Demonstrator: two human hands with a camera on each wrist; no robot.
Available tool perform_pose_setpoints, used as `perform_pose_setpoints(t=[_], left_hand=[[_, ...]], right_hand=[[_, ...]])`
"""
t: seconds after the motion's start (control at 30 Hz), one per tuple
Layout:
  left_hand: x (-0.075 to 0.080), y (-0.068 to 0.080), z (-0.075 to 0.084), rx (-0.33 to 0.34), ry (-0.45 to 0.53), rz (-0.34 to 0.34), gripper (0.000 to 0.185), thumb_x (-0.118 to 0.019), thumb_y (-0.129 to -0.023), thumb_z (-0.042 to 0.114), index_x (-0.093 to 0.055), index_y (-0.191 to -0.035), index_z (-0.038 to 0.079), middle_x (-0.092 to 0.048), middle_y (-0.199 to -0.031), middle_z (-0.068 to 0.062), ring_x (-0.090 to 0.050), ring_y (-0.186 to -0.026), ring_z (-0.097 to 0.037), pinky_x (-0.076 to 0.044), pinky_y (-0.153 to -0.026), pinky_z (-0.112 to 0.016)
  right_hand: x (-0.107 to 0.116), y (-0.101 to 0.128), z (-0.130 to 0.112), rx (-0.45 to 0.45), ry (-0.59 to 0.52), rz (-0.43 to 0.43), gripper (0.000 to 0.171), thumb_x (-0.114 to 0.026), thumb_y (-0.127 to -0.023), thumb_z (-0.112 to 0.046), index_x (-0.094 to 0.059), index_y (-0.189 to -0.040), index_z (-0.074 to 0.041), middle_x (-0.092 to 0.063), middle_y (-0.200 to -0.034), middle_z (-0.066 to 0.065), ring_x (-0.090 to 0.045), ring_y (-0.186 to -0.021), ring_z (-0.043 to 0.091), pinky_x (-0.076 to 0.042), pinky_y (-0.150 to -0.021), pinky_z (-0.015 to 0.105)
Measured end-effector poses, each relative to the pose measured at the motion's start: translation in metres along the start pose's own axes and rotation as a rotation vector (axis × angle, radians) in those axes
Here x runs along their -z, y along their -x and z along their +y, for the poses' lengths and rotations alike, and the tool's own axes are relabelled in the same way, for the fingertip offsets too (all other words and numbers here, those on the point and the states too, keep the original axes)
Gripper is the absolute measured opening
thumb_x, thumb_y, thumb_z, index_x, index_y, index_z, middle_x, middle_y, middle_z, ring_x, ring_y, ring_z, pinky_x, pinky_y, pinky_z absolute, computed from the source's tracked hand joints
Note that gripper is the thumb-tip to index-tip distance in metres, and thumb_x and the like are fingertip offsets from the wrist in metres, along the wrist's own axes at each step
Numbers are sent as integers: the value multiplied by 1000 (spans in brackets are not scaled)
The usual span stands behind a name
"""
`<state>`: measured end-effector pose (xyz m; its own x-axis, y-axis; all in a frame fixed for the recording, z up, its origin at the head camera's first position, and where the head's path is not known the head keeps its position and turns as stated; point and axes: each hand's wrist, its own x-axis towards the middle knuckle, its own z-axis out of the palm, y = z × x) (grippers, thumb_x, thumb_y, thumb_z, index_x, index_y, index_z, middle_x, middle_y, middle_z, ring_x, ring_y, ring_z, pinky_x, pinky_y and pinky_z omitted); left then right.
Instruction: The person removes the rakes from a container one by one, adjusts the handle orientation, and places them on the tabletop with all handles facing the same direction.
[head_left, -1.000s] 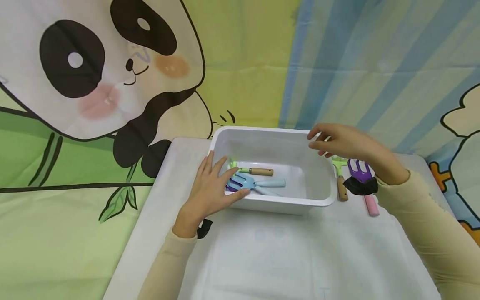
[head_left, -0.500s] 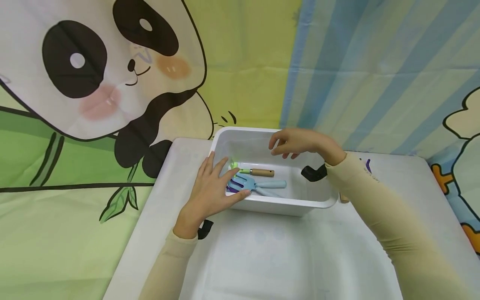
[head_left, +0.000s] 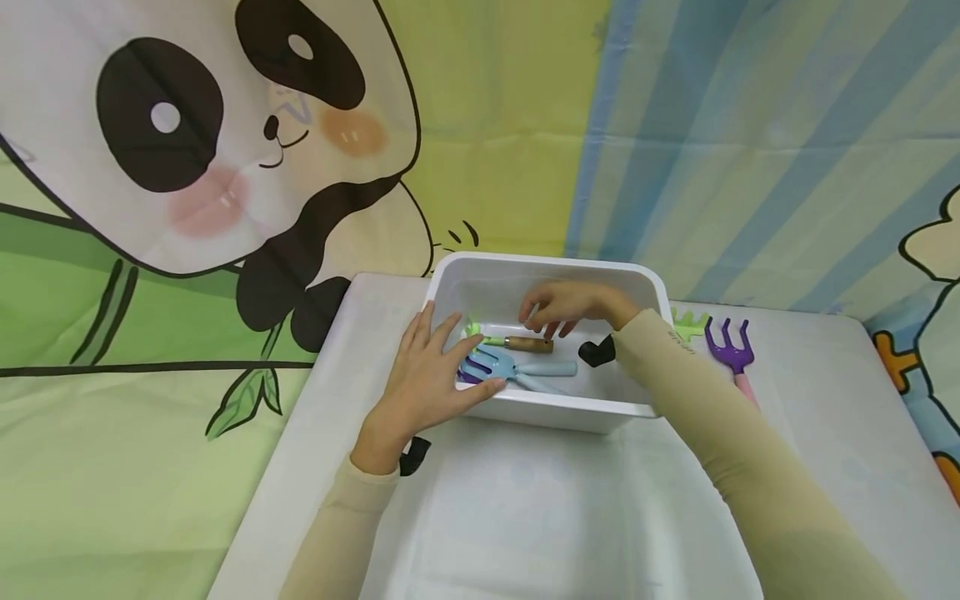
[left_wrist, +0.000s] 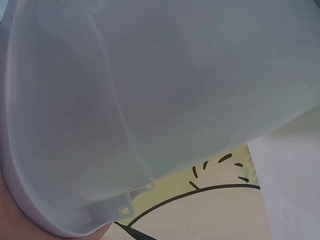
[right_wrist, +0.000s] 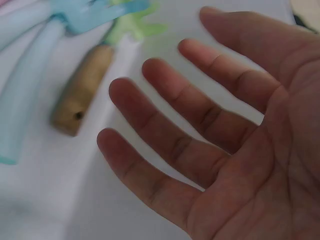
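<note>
My left hand (head_left: 420, 379) rests on the left end of a white plastic bin (head_left: 555, 412), its fingers spread over the rim. In the left wrist view, the bin's outer wall (left_wrist: 200, 90) fills most of the picture. My right hand (head_left: 573, 302) reaches inside the bin with its fingers apart and nothing in them. Just left of those fingers lies a green hand rake with a wooden handle (head_left: 528, 344). Beside it are light-blue garden tools, including a fork (head_left: 487, 363). A purple tool head (head_left: 468, 377) shows partly beneath them; my left hand hides some of this group.
Right of the bin, a purple hand fork (head_left: 729, 352) with a pink handle and a green rake head (head_left: 688, 325) lie on the white-covered table (head_left: 525, 517). My right sleeve (head_left: 720, 425) hides part of them. A printed panda curtain (head_left: 480, 125) hangs behind.
My right hand has moved left from the bin's right rim, then down into the bin near the wooden handle. My left hand stays on the rim.
</note>
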<state>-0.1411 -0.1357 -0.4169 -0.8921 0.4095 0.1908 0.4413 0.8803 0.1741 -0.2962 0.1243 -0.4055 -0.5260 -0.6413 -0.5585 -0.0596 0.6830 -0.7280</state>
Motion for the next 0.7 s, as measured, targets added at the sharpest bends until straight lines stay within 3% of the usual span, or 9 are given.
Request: perform_pose_setpoints(t=[0.13,0.43,0.7], left_hand=[[1,-1,0,-8,-14,4,86,-35,-86,85,-62,-139,22,-40,-154,-17,-6,-149,-45,-3,-119,-54],[-1,-2,0,-1,-7,-12,88,-34,-85,86,-61,-140,22,-39,-155,-16,-4,-149,-44,0,-119,-52],[0,-1,0,0,-2,-10,89,-34,-85,85,-61,-140,21,-38,-155,-16,-4,-149,-44,0,-119,-53]], right_hand=[[-4,-6,9,-39,4,-35,33,-59,-100,-20,-58,-126,-2,-60,-118,22,-59,-109,43,-52,-89,54],[-23,-15,18,-168,-1,-206,35,-62,-98,-20,-59,-129,-4,-59,-116,17,-62,-107,41,-53,-89,55],[-36,-26,21,-244,8,-302,28,-66,-96,-22,-63,-120,-8,-61,-116,17,-65,-105,41,-53,-89,55]])
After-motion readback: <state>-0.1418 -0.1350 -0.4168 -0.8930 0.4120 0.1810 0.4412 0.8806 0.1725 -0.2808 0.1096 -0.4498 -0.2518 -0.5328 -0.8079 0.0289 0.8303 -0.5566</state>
